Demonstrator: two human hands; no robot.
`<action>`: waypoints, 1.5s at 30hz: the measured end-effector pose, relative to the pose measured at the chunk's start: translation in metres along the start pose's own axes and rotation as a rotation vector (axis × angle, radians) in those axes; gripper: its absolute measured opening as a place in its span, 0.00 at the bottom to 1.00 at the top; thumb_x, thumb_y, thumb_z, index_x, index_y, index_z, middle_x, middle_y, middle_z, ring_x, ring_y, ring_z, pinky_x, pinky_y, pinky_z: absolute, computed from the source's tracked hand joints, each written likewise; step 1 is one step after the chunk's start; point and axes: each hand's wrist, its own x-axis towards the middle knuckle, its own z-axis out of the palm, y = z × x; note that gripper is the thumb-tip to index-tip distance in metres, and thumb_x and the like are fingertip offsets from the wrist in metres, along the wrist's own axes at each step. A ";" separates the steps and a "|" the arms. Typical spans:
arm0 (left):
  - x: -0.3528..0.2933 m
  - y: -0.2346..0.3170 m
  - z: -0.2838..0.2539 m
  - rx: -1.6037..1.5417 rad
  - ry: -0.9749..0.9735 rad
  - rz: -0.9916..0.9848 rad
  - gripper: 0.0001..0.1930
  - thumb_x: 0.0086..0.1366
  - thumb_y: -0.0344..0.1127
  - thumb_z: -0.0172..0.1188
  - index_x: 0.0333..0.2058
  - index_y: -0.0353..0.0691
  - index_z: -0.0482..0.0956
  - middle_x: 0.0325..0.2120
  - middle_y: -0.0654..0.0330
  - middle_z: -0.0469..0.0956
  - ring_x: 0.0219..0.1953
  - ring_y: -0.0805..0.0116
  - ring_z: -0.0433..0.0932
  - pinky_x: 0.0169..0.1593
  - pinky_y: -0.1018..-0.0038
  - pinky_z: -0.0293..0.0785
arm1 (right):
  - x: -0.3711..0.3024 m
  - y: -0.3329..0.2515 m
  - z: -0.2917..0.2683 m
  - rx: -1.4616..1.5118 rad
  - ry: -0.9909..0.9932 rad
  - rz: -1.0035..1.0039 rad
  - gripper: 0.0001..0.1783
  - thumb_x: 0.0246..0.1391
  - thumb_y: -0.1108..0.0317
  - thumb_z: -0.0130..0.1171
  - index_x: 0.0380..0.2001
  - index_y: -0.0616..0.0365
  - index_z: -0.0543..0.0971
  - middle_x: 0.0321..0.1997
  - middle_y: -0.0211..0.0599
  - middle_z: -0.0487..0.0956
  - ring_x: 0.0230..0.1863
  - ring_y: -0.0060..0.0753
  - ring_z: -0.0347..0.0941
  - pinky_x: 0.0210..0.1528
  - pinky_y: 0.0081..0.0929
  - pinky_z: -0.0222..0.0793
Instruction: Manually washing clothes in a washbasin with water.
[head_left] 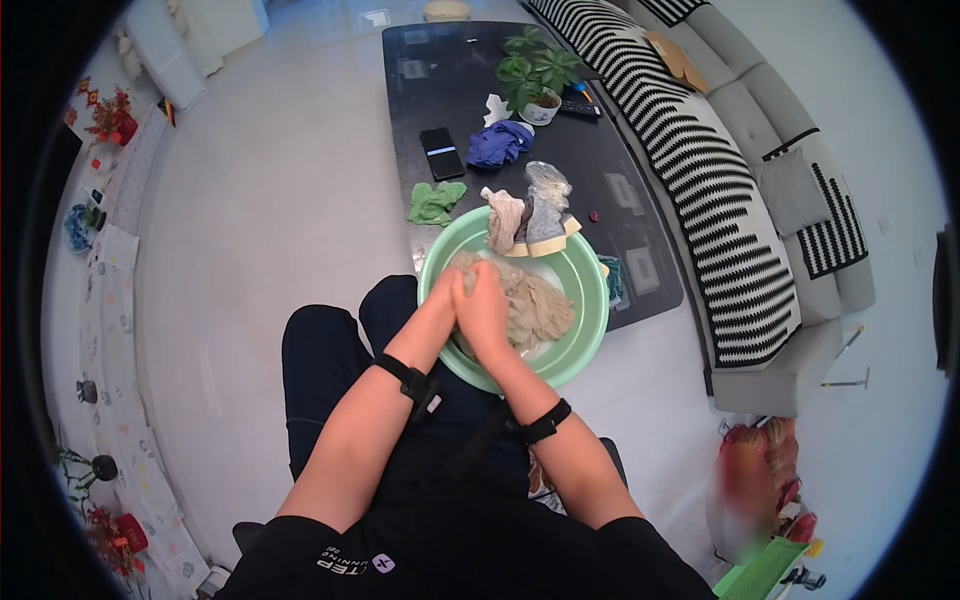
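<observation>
A pale green basin (590, 262) sits at the near edge of the dark table, by my knees. In it lies a crumpled beige cloth (538, 306). My left hand (443, 303) and my right hand (482, 308) are pressed together over the basin's left half, closed on a bunched part of that cloth; some fingers are hidden. Over the far rim hang a pinkish-beige cloth (505, 220) and a grey cloth (545, 222) with a pale yellow edge. Clear crumpled plastic (548, 184) lies just behind them.
On the dark table (430, 100) are a green cloth (437, 203), a black phone (441, 154), a blue cloth (500, 145), a potted plant (541, 109) and a remote control (580, 108). A teal cloth (613, 280) lies right of the basin. A grey sofa (765, 385) runs along the right.
</observation>
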 end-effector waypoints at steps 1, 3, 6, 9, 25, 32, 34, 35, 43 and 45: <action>-0.003 -0.003 0.003 -0.056 0.006 0.019 0.21 0.57 0.47 0.49 0.40 0.34 0.70 0.32 0.55 0.73 0.29 0.65 0.73 0.28 0.71 0.70 | 0.006 0.006 -0.002 0.001 -0.002 -0.002 0.16 0.47 0.60 0.50 0.31 0.63 0.65 0.35 0.52 0.69 0.35 0.54 0.67 0.36 0.41 0.62; -0.009 -0.005 0.004 -0.120 0.025 0.045 0.21 0.57 0.47 0.49 0.39 0.34 0.70 0.31 0.55 0.73 0.29 0.65 0.74 0.27 0.72 0.70 | 0.016 0.016 -0.006 -0.127 -0.024 0.275 0.16 0.47 0.59 0.49 0.30 0.63 0.66 0.33 0.53 0.69 0.36 0.54 0.67 0.36 0.42 0.62; -0.032 0.002 0.037 -0.081 -0.069 -0.140 0.20 0.55 0.47 0.52 0.38 0.36 0.71 0.31 0.56 0.73 0.30 0.68 0.73 0.31 0.71 0.69 | 0.027 0.068 -0.014 -0.096 0.068 0.384 0.16 0.48 0.59 0.48 0.30 0.63 0.66 0.31 0.53 0.69 0.35 0.56 0.66 0.36 0.43 0.61; -0.040 0.011 0.045 -0.077 -0.002 -0.001 0.19 0.55 0.47 0.52 0.38 0.36 0.71 0.31 0.56 0.73 0.30 0.68 0.72 0.32 0.70 0.68 | 0.019 0.058 -0.009 -0.087 0.139 0.184 0.15 0.49 0.59 0.46 0.29 0.62 0.67 0.34 0.51 0.68 0.32 0.57 0.67 0.34 0.46 0.61; -0.020 0.007 0.032 -0.007 0.053 -0.001 0.18 0.60 0.44 0.44 0.39 0.34 0.69 0.33 0.56 0.73 0.32 0.68 0.73 0.34 0.70 0.71 | 0.027 0.049 -0.015 0.106 0.188 0.276 0.15 0.49 0.59 0.47 0.29 0.63 0.66 0.28 0.55 0.71 0.31 0.57 0.67 0.34 0.42 0.61; -0.006 0.004 0.004 -0.108 0.027 0.069 0.21 0.58 0.49 0.46 0.38 0.35 0.70 0.30 0.54 0.72 0.29 0.65 0.72 0.30 0.71 0.69 | -0.003 -0.016 -0.010 0.013 0.039 -0.050 0.13 0.46 0.60 0.49 0.29 0.61 0.67 0.27 0.51 0.71 0.30 0.55 0.67 0.33 0.42 0.62; -0.019 0.007 0.008 -0.142 0.055 0.050 0.20 0.58 0.48 0.46 0.37 0.35 0.70 0.29 0.55 0.72 0.28 0.65 0.73 0.29 0.71 0.69 | 0.004 -0.006 -0.008 -0.078 0.030 0.053 0.14 0.47 0.59 0.48 0.25 0.61 0.67 0.28 0.51 0.71 0.29 0.54 0.68 0.32 0.42 0.63; -0.025 0.010 0.012 -0.159 0.065 0.039 0.20 0.58 0.48 0.46 0.37 0.35 0.70 0.29 0.55 0.72 0.28 0.65 0.73 0.28 0.71 0.69 | 0.012 0.002 -0.010 -0.078 0.028 0.052 0.14 0.47 0.59 0.48 0.25 0.61 0.67 0.28 0.51 0.71 0.29 0.54 0.68 0.32 0.42 0.63; -0.021 0.008 0.029 -0.140 0.056 0.110 0.24 0.57 0.47 0.46 0.42 0.30 0.68 0.36 0.51 0.72 0.35 0.65 0.72 0.38 0.71 0.67 | 0.025 0.026 -0.026 0.132 0.175 0.246 0.15 0.49 0.58 0.47 0.27 0.63 0.68 0.27 0.53 0.71 0.31 0.57 0.67 0.32 0.43 0.62; -0.032 0.017 0.031 -0.099 -0.009 0.107 0.23 0.58 0.47 0.44 0.41 0.31 0.68 0.34 0.53 0.73 0.32 0.67 0.73 0.35 0.72 0.69 | 0.012 -0.001 -0.024 0.113 0.102 0.166 0.15 0.48 0.59 0.48 0.26 0.62 0.67 0.27 0.52 0.71 0.30 0.56 0.68 0.32 0.43 0.62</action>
